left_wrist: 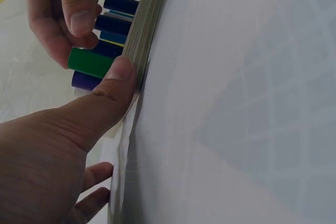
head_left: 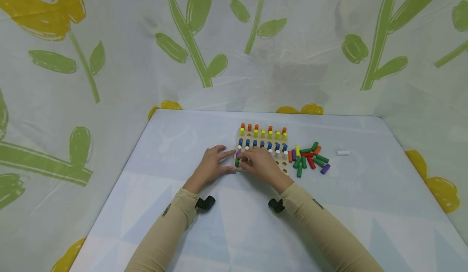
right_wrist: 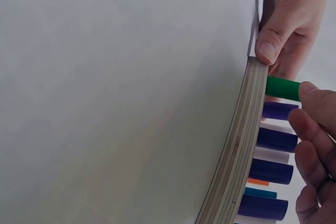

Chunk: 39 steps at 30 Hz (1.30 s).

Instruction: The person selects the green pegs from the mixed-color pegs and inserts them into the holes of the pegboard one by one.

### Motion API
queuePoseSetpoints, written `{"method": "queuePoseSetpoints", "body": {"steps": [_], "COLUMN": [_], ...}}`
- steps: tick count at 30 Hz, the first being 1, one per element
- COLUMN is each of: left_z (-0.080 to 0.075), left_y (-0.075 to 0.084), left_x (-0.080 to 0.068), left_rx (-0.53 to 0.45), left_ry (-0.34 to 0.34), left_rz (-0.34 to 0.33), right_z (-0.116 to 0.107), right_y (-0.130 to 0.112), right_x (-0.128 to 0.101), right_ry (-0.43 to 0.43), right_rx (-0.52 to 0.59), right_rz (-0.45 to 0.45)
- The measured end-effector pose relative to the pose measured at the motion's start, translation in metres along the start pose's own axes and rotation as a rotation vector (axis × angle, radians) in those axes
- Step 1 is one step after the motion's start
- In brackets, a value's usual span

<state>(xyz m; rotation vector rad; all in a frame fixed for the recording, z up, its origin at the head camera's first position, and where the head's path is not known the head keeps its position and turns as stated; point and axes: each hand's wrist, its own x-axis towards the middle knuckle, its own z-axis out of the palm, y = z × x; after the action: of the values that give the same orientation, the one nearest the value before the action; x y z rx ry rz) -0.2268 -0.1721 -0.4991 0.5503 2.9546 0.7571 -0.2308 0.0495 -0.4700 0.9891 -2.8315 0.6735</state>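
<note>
Under the loose-fingered right grip [head_left: 261, 162], best press the green cylindrical peg [right_wrist: 282, 88] straight down, spread-fingered left grip [head_left: 210, 164] bracing the layered wooden pegboard [right_wrist: 232, 145].

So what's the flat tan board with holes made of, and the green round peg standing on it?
The flat tan board looks like bare plywood: thin stripy layers show along its edge. The green round peg seems smooth, maybe painted wood or plastic: even colour, no grain showing.
</note>
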Motion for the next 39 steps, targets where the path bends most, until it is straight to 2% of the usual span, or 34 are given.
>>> {"method": "queuePoseSetpoints", "body": {"steps": [13, 22, 33, 39], "left_z": [0.003, 0.004, 0.004, 0.004], "left_y": [-0.004, -0.005, -0.002, -0.003], "left_x": [0.001, 0.001, 0.003, 0.002], "left_rx": [-0.004, 0.003, 0.000, -0.009], "left_ry": [0.020, 0.020, -0.011, -0.004], "left_rz": [0.007, 0.008, -0.029, -0.020], "right_z": [-0.005, -0.007, -0.014, -0.015], "right_y": [0.000, 0.005, 0.010, 0.015], "right_x": [-0.006, -0.012, -0.020, -0.023], "right_ry": [0.019, 0.031, -0.008, -0.003], "right_rx": [0.015, 0.003, 0.029, 0.016], "right_rz": [0.049, 0.028, 0.078, 0.094]}}
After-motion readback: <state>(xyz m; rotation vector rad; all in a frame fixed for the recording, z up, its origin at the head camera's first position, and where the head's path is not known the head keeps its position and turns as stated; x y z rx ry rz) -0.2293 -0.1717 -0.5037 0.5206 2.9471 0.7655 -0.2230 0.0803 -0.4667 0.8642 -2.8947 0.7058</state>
